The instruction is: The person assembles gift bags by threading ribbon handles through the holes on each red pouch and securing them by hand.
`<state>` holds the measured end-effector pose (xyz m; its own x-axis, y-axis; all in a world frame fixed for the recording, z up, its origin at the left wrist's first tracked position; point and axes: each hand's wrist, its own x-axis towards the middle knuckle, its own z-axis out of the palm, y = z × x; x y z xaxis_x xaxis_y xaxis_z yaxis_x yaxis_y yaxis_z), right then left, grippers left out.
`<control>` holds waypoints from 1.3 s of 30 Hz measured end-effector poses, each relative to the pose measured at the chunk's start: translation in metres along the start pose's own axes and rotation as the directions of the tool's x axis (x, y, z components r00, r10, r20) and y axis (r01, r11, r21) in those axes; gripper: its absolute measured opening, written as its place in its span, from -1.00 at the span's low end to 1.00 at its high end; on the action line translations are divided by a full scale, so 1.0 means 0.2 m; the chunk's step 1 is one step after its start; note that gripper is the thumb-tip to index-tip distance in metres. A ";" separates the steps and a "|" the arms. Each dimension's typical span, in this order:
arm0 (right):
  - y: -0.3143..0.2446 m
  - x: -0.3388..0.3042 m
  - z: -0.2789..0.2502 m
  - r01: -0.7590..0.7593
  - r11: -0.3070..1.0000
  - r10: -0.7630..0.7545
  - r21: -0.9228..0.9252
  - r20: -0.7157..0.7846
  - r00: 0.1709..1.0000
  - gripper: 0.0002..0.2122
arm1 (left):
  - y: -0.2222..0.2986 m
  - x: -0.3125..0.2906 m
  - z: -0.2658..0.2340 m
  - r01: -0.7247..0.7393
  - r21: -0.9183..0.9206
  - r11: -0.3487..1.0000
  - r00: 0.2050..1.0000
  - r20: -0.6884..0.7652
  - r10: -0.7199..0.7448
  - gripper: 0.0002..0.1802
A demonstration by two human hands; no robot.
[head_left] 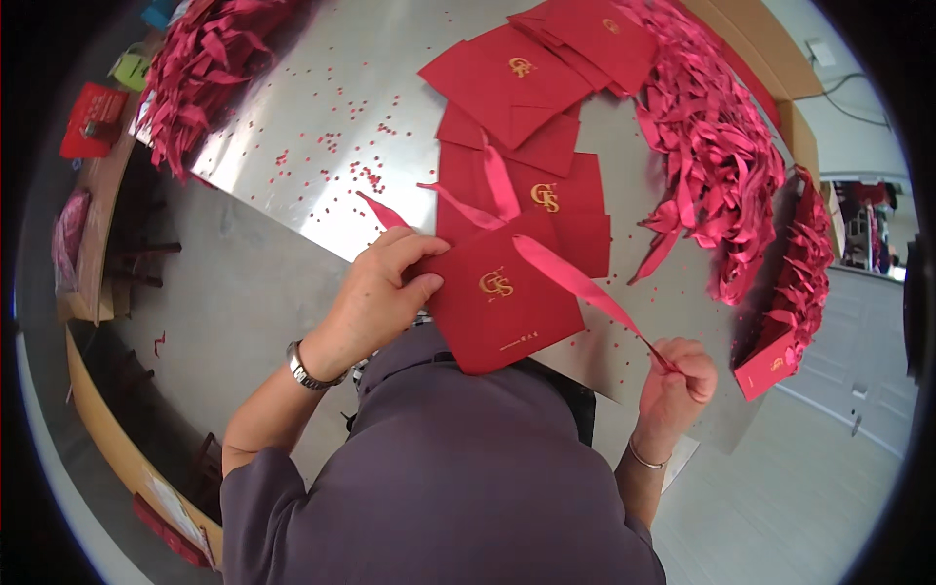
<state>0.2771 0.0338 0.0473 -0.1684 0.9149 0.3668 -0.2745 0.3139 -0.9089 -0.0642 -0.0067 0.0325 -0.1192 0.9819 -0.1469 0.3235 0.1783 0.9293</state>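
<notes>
A flat red paper gift bag (492,317) with a gold emblem is pinched at its left edge by my left hand (390,292), thumb on the front. Pink-red ribbon comes out near its top. One length of this ribbon (580,283) stretches down to the right, its end gripped in the closed fingers of my right hand (678,375). Other ribbon ends (497,180) stick up loosely beyond the top edge. Behind it, several more flat red bags (575,195) lie overlapping in a row toward the far side of the metal table (322,88).
Heaps of loose ribbon lie at the far left (200,78) and on the right (712,156). A hanging bunch of ribboned bags (795,283) is at the table's right edge. Small red paper dots (366,175) are scattered over the tabletop. A cardboard box (751,39) stands behind the right heap.
</notes>
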 end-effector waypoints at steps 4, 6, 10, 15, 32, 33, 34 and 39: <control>-0.01 0.04 0.07 0.150 0.970 -0.174 -0.190 -0.116 0.978 -0.75 | -0.04 -0.01 -0.01 0.123 -0.256 0.959 0.992 0.062 -0.110 -0.71; -0.08 0.09 0.18 0.094 0.974 -0.104 -0.204 -0.039 0.994 -0.68 | -0.03 0.00 -0.04 0.226 -0.244 0.943 0.969 0.155 -0.192 -0.78; -0.07 0.13 0.45 -0.115 0.863 0.285 -0.492 0.286 0.915 -0.55 | -0.03 0.02 -0.05 0.181 -0.177 0.967 0.973 0.177 -0.149 -0.84; 0.13 0.18 0.68 -0.356 0.693 0.617 -0.628 0.261 0.742 -0.74 | -0.06 -0.01 -0.01 0.117 -0.190 0.975 0.992 0.062 -0.107 -0.86; 0.24 0.15 0.82 -0.230 0.749 0.487 -0.621 0.280 0.827 -0.91 | -0.09 -0.04 -0.01 -0.007 -0.148 0.989 1.000 0.028 0.011 -0.87; 0.25 0.15 0.83 -0.162 0.753 0.441 -0.638 0.304 0.845 -0.93 | -0.10 -0.03 -0.01 0.006 -0.158 0.987 0.999 0.037 0.000 -0.86; 0.25 0.15 0.83 -0.094 0.752 0.393 -0.652 0.330 0.858 -0.94 | -0.10 -0.04 -0.01 0.018 -0.167 0.986 0.999 0.045 -0.011 -0.86; 0.27 0.13 0.86 0.031 0.683 0.307 -0.730 0.325 0.894 -0.90 | -0.09 -0.05 -0.02 0.038 -0.215 0.976 0.998 0.048 -0.028 -0.85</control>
<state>0.0950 0.0309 0.0419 -0.5430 0.8320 0.1136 0.4979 0.4279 -0.7543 -0.0720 -0.0191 0.0184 -0.0831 0.9784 -0.1894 0.1091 0.1979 0.9741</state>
